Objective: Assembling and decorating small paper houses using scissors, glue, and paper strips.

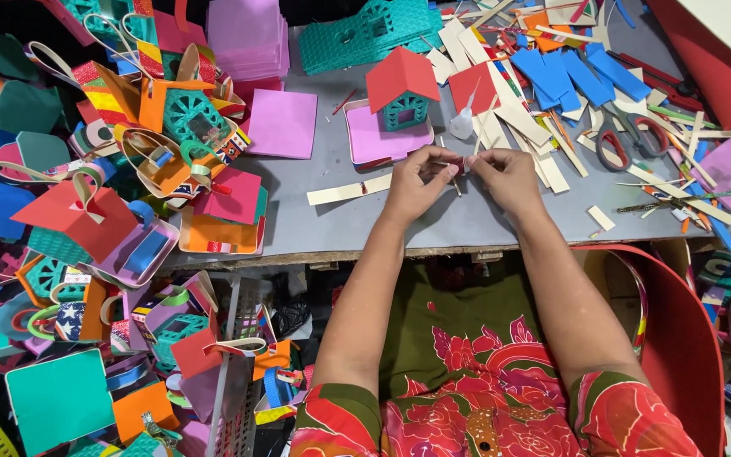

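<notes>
a small pale strip piece (460, 166) is pinched between the fingertips of the left hand (416, 182) and the right hand (508, 176), both closed on it just above the grey table (467, 224). what exactly the piece is cannot be told. for clean work, the piece is best kept level and the grip light, so it is not creased. a small glue bottle (462, 123) stands just beyond, beside the model house (401, 89) with red roof on its pink tray. scissors (628, 135) lie to the right.
</notes>
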